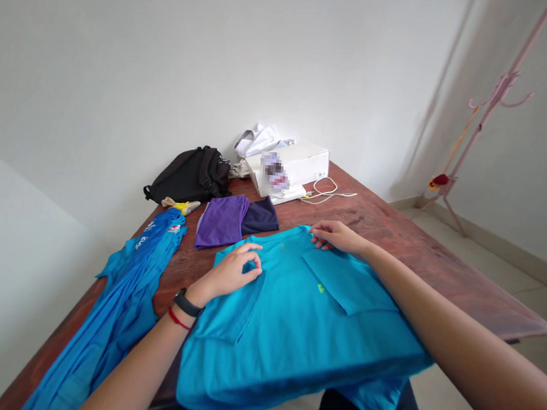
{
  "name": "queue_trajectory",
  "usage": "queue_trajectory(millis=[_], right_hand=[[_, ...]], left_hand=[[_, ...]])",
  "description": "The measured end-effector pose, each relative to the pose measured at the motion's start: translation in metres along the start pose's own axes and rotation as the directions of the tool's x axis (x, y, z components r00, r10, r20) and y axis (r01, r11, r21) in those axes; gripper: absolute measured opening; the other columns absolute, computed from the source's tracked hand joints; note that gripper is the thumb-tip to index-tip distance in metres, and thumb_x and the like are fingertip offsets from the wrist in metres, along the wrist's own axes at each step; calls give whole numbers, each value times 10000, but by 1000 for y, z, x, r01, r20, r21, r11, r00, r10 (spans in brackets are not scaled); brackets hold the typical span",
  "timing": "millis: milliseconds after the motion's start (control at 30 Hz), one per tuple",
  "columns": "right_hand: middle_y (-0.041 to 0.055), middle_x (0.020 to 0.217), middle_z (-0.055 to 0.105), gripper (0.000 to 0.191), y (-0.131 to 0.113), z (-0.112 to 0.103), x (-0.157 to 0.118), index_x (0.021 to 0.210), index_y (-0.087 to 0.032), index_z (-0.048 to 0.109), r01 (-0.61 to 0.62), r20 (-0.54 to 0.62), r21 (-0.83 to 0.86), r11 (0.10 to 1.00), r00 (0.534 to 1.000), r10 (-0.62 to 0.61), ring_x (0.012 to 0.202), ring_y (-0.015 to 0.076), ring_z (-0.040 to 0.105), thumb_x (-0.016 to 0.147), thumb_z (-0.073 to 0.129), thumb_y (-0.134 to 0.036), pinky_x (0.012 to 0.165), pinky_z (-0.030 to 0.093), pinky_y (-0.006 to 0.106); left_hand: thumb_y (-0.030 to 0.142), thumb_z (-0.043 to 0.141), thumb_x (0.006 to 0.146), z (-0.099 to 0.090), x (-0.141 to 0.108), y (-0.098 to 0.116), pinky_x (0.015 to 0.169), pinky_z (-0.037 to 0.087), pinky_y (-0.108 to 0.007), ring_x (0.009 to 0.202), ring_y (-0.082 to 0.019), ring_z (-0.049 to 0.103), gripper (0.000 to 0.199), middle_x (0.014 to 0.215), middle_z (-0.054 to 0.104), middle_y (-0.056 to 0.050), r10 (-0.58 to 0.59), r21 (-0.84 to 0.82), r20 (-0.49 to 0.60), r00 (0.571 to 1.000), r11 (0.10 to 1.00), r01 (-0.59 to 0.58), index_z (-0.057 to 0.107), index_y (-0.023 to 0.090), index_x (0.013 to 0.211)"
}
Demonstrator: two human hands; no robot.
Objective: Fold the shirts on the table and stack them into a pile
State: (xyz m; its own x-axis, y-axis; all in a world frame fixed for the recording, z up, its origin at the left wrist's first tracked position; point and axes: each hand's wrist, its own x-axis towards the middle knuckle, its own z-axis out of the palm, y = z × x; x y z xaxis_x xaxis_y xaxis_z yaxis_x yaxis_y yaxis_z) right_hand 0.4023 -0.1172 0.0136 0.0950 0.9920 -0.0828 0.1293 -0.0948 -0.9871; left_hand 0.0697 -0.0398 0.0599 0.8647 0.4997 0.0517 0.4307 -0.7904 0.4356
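A turquoise T-shirt (pixel 291 323) lies spread on the table, both sleeves folded inward over its front. Its lower part hangs over the near table edge, and a small yellow-green mark shows on the chest. At the left sleeve, my left hand (pixel 234 271) has thumb and a finger pinched together on the fabric, with another finger stretched out. My right hand (pixel 335 235) rests at the far right shoulder beside the collar, its bent fingers closed on the cloth. The right fingertips are partly hidden.
Blue garments (pixel 118 306) lie bunched along the left of the wooden table (pixel 464 281). Beyond the shirt are folded purple cloth (pixel 224 219), dark folded cloth (pixel 261 215), a black backpack (pixel 189 174), a white box (pixel 301 162) and a white cable (pixel 325 194). A pink coat stand (pixel 485 116) stands right.
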Motion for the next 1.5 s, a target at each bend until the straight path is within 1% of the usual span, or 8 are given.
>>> queue_trajectory(millis=[567, 700, 833, 1000, 1100, 1233, 1367, 1500], right_hand=[[76, 910, 759, 245, 1, -1, -3, 981, -170, 709, -12, -16, -18, 1000, 1000, 12, 745, 144, 691, 887, 763, -389, 620, 561, 204], [76, 910, 748, 272, 5, -1, -2, 995, -167, 697, -7, -25, -5, 1000, 1000, 7, 736, 139, 685, 874, 765, -401, 600, 548, 195], [70, 894, 744, 355, 10, -2, 0, 1011, -167, 685, 9, -43, -32, 999, 999, -10, 739, 142, 688, 856, 756, -478, 607, 545, 205], [38, 795, 724, 379, 21, 6, 3, 927, -185, 664, 95, -94, -247, 964, 988, -122, 669, 160, 672, 894, 633, -561, 570, 513, 240], [19, 749, 706, 334, 24, 15, 1, 927, -201, 668, 175, -129, -522, 835, 951, -280, 655, 187, 667, 958, 522, -500, 631, 510, 283], [59, 878, 716, 279, 13, 30, -11, 915, -203, 679, 195, -27, -846, 496, 914, -406, 820, 224, 676, 994, 465, -364, 762, 486, 306], [111, 1041, 688, 270, -2, 48, -31, 1014, -183, 685, 190, 82, -956, 226, 907, -413, 966, 238, 648, 1019, 430, -272, 866, 474, 318], [137, 1183, 662, 241, -5, 65, -66, 1111, -189, 689, 287, 205, -949, 128, 874, -441, 1104, 269, 600, 1011, 477, -244, 993, 450, 381]], left_hand=[[296, 598, 969, 21, -1, -13, 1177, 414, -491, 1430, -313, 482, 135, 1570, 440, -139, -46, 207, -273, 961, 973, 106, 652, 211, 1059], [436, 559, 1009, 7, -30, 4, 1207, 365, -526, 1525, -344, 334, 501, 1725, 156, -119, -29, 254, -137, 990, 965, 63, 499, 245, 1468], [577, 515, 1004, 17, -80, 12, 1189, 382, -552, 1547, -357, 276, 707, 1727, 151, -84, -40, 227, -5, 999, 973, 40, 272, 343, 1626], [525, 464, 1039, 51, -115, 13, 1212, 281, -639, 1563, -372, 218, 663, 1715, 199, -77, -8, 274, -106, 994, 961, 37, 217, 385, 1637], [584, 494, 1008, 57, -114, 14, 1196, 260, -686, 1555, -403, 225, 662, 1708, 224, -85, -11, 258, -147, 989, 965, 49, 295, 404, 1612], [672, 535, 949, 55, -111, 15, 1188, 229, -708, 1541, -419, 258, 660, 1687, 295, -84, -11, 198, -200, 980, 979, 51, 420, 431, 1553], [720, 496, 941, 55, -111, 17, 1189, 182, -712, 1546, -422, 240, 665, 1681, 302, -106, -38, 159, -202, 979, 985, 71, 468, 413, 1530], [752, 470, 932, 57, -113, 17, 1197, 163, -694, 1552, -406, 231, 695, 1682, 303, -110, -39, 166, -182, 983, 984, 69, 467, 401, 1532]])
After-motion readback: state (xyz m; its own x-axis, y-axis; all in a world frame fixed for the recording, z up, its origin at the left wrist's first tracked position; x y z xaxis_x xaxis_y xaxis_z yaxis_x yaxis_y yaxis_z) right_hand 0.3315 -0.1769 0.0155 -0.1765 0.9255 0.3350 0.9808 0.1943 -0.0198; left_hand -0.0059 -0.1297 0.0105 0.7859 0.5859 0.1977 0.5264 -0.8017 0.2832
